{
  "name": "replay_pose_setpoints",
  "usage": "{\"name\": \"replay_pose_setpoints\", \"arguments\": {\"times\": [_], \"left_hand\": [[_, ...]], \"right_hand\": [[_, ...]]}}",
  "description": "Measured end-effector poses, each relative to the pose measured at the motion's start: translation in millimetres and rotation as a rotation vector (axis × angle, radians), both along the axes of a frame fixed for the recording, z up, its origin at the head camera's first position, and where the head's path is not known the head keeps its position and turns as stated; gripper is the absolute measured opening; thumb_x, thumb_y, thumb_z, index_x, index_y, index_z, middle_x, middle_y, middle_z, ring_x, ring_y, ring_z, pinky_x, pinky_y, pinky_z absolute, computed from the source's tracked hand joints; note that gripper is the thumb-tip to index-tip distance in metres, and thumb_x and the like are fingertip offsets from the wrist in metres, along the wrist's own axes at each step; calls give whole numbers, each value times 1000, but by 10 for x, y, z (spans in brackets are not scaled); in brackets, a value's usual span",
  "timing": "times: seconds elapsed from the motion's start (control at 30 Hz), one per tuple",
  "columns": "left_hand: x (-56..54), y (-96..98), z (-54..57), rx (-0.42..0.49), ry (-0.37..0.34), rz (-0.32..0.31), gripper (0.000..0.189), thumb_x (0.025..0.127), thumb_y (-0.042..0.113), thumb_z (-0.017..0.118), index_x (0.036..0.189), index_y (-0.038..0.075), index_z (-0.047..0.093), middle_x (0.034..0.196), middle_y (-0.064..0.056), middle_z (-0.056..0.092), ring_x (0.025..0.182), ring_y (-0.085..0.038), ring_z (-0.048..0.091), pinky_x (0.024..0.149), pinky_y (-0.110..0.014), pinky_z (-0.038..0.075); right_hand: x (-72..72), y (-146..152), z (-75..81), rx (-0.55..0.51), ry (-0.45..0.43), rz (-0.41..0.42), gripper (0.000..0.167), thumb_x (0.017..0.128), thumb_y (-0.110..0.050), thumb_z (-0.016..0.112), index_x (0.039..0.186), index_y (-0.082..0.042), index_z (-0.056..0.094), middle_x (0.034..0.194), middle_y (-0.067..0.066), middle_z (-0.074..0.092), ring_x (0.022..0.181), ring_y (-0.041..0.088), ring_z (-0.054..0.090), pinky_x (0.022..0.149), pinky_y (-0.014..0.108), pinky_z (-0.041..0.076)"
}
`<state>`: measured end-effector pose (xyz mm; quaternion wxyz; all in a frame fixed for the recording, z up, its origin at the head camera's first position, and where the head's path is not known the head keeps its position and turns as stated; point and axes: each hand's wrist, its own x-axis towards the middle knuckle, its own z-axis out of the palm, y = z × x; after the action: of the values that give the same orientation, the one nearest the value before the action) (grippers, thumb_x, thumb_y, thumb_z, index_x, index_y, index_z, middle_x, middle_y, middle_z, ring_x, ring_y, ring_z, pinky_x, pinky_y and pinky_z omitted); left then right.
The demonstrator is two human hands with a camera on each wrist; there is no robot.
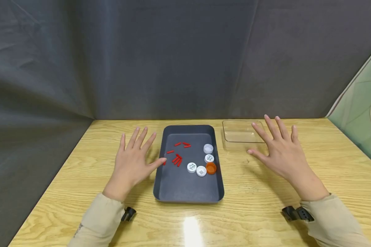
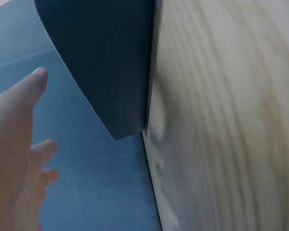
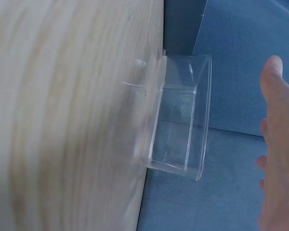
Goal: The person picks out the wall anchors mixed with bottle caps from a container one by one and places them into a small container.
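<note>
The left hand (image 1: pixel 131 165) is held beside the left edge of a dark grey rectangular tray (image 1: pixel 188 192), its fingers spread and nothing gripped. In the head view, the tray's left wall is overlapped by the thumb; in the left wrist view, a gap is seen between thumb and wall. The right hand (image 1: pixel 285 156) is likewise spread, with nothing held, near a clear plastic container (image 1: pixel 238 141) — one corner of which is overlapped by the index finger in the head view, though hand and container are shown apart from the right wrist.

Small red sticks (image 1: pixel 177 144) are scattered over the left part of the tray, several bunched together and one partly covered by the left thumb. Four round white caps (image 1: pixel 191 167) are laid toward the right side, and an orange cap (image 1: pixel 211 168) is placed among them, close to the right wall. The tray and container are set on a wood-grain table (image 1: pixel 105 133), behind which a dark grey curtain (image 1: pixel 173 61) is hung. Black straps (image 1: pixel 129 214) are worn at both wrists, by the beige sleeves (image 1: pixel 99 219).
</note>
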<state>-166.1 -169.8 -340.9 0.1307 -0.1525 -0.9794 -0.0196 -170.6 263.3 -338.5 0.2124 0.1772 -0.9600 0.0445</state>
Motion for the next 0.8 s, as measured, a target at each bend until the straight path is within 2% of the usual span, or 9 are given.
{"name": "replay_pose_setpoints", "arguments": {"times": [0.13, 0.47, 0.67, 0.8], "left_hand": [[-36, -21, -22, 21, -22, -38, 88, 88, 76, 44, 158, 25, 27, 164, -6, 18, 151, -26, 4, 118, -54, -3], [-61, -50, -69, 116, -180, -140, 95, 85, 81, 45, 159, 27, 23, 164, 1, 16, 151, -24, 5, 118, -56, 5], [-67, -105, -124, 237, -322, -225, 98, 82, 73, 62, 159, 26, 24, 164, 0, 18, 151, -25, 8, 117, -58, 10], [-58, -148, -129, 357, -437, -267, 102, 77, 63, 75, 158, 25, 27, 163, -2, 21, 149, -28, 16, 114, -58, 20]], "right_hand": [[-13, 7, 13, -5, -5, 1, 81, 90, -61, 61, 156, -24, 31, 163, 15, 15, 150, 37, 5, 113, 67, 0], [-23, 42, 6, -2, -1, 5, 82, 89, -61, 62, 156, -24, 32, 162, 17, 18, 149, 39, 9, 113, 67, 1], [-17, 33, 2, -6, -7, 8, 82, 89, -61, 61, 156, -24, 31, 162, 17, 19, 149, 39, 10, 112, 69, 6], [-21, 5, -11, -24, -21, 20, 81, 90, -59, 62, 156, -25, 31, 162, 16, 18, 148, 40, 11, 112, 68, 6]]}}
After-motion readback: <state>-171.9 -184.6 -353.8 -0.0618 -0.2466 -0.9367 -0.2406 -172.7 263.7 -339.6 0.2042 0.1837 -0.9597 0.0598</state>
